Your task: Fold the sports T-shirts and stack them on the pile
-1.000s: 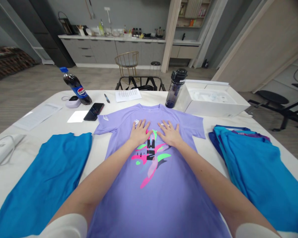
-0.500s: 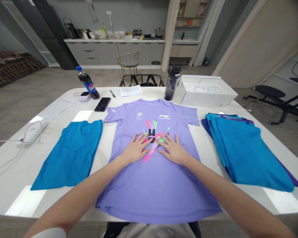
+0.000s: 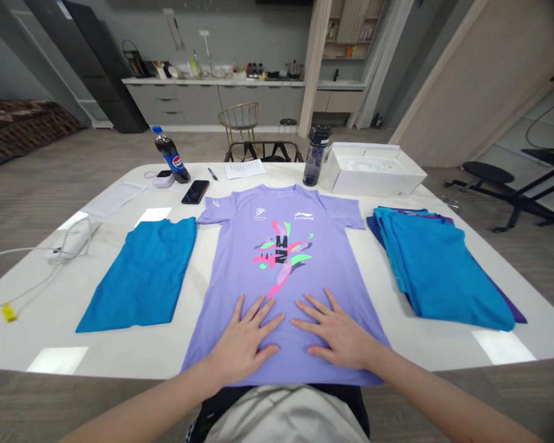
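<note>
A light purple T-shirt [image 3: 279, 240] lies spread out on the white table [image 3: 133, 354], its neck toward the far side and its hem by the near edge. It bears a bright pink, green and black print on the chest. On its lower left part my left hand [image 3: 244, 341] rests flat with fingers spread. Beside it, my right hand [image 3: 339, 335] lies flat on the lower right part, fingers also apart. A folded blue garment [image 3: 143, 271] is to the left of the shirt. To the right sits a stack of folded blue and purple garments [image 3: 443, 264].
Along the far side stand a cola bottle [image 3: 172, 155], a phone [image 3: 196, 192], a pen [image 3: 213, 174], a printed paper [image 3: 245, 168], a dark water bottle [image 3: 317, 156] and an open white box [image 3: 376, 178]. A white device with a cable [image 3: 76, 240] lies at left.
Both hands have slid down the T-shirt toward me, from the chest print to the lower part, uncovering the print. The view has shifted slightly.
</note>
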Tool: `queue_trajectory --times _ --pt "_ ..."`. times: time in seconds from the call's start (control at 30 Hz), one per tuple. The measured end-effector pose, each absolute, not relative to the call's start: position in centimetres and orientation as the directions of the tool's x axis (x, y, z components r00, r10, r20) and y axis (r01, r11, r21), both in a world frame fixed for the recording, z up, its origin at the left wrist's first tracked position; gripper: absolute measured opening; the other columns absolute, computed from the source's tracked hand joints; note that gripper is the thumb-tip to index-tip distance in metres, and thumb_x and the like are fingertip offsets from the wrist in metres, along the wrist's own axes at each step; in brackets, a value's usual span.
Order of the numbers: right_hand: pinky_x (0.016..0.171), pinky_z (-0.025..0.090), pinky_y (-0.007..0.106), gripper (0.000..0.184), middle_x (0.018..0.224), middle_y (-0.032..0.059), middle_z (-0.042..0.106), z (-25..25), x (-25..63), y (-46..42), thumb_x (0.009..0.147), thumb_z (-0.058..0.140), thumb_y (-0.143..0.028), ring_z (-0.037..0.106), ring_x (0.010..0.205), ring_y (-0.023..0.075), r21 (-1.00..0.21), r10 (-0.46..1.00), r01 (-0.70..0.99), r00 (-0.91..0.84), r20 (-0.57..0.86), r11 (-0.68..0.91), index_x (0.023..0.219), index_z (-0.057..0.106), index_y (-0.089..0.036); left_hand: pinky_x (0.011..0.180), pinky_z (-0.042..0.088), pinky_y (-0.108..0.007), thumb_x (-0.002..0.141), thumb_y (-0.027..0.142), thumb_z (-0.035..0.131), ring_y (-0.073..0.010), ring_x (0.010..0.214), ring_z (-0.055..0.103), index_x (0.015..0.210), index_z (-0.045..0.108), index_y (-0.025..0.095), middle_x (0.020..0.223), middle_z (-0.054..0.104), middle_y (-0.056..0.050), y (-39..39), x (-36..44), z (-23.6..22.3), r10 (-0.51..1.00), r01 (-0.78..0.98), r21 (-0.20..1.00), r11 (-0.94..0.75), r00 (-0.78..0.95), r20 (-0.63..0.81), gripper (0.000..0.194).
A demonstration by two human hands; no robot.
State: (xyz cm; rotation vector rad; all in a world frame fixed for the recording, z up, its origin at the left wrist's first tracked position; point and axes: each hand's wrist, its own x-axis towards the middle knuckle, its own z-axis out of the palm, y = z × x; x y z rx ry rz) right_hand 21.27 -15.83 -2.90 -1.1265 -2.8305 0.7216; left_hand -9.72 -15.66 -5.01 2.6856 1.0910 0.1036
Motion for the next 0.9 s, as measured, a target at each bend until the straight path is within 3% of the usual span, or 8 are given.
queue_trajectory --times 0.13,0.23,0.3,0.43,0.6,0.8,0.9 --pt "0.124 0.018 0.059 0.054 0.164 0.0043 0.037 -2.7 21.9 -13.3 0.103 0.046 -0.054 0.033 0.152 0.0295 -0.350 0.792 0.764 -0.603 -0.092 0.541 0.154 0.048 -0.036 0.126 0.015 -0.062 0.103 0.058 0.037 -0.0287 0.156 0.026 0.160 0.028 0.044 0.169 0.026 -0.001 -12.5 -8.2 -3.6 0.681 0.656 0.291 -0.697 0.732 -0.019 0.060" --pt "0.115 0.039 0.046 0.044 0.148 0.0094 0.058 -3.0 24.3 -7.3 0.103 0.044 -0.044 0.053 0.136 0.0279 -0.270 0.940 0.905 -0.341 0.000 0.328 0.136 0.066 -0.026 0.126 0.022 -0.055 0.105 0.050 0.038 -0.0267 0.154 0.030 0.158 0.037 0.035 0.167 0.032 -0.005 -6.1 -6.2 -3.2 0.697 0.658 0.303 -0.690 0.717 0.030 0.056" --pt "0.108 0.045 0.039 0.041 0.134 0.0114 0.067 -3.1 26.5 -2.1 0.104 0.043 -0.037 0.062 0.123 0.0256 -0.267 0.980 0.944 -0.198 0.008 0.193 0.131 0.068 -0.021 0.124 0.030 -0.047 0.104 0.042 0.041 -0.0255 0.150 0.038 0.154 0.046 0.028 0.163 0.040 -0.008 -0.9 -4.6 -3.3 0.729 0.678 0.323 -0.660 0.683 0.056 0.052" --pt "0.103 0.046 0.037 0.039 0.130 0.0156 0.068 -3.2 30.8 7.3 0.100 0.044 -0.027 0.064 0.119 0.0271 -0.212 0.992 0.971 0.119 0.029 -0.110 0.130 0.066 -0.014 0.117 0.041 -0.036 0.101 0.023 0.040 -0.0219 0.136 0.053 0.143 0.055 0.018 0.147 0.056 -0.011 8.3 -1.4 -4.0 0.764 0.694 0.355 -0.626 0.638 0.098 0.045" --pt "0.100 0.047 0.039 0.046 0.138 0.0171 0.064 -3.3 34.0 15.5 0.100 0.045 -0.028 0.062 0.122 0.0293 -0.216 0.964 0.940 0.264 -0.028 -0.264 0.142 0.059 -0.016 0.115 0.043 -0.037 0.096 0.014 0.042 -0.0225 0.136 0.051 0.140 0.056 0.017 0.148 0.053 -0.012 14.4 3.1 -4.0 0.764 0.694 0.336 -0.637 0.625 0.157 0.047" --pt "0.101 0.047 0.048 0.050 0.144 0.0174 0.058 -3.8 37.1 20.8 0.101 0.041 -0.028 0.049 0.131 0.0349 -0.105 0.974 0.968 0.223 -0.048 -0.227 0.149 0.053 -0.020 0.111 0.046 -0.036 0.095 0.015 0.043 -0.0230 0.125 0.059 0.138 0.058 0.015 0.136 0.061 -0.012 21.1 9.2 -3.8 0.812 0.683 0.460 -0.567 0.556 0.177 0.046" --pt "0.098 0.048 0.050 0.047 0.141 0.0188 0.059 -4.6 38.2 21.5 0.101 0.042 -0.029 0.050 0.128 0.0365 -0.051 0.975 0.974 0.216 -0.052 -0.219 0.144 0.057 -0.019 0.110 0.045 -0.036 0.095 0.013 0.042 -0.0238 0.122 0.061 0.136 0.059 0.013 0.134 0.064 -0.014 25.7 11.9 -4.2 0.856 0.685 0.537 -0.492 0.495 0.151 0.044"
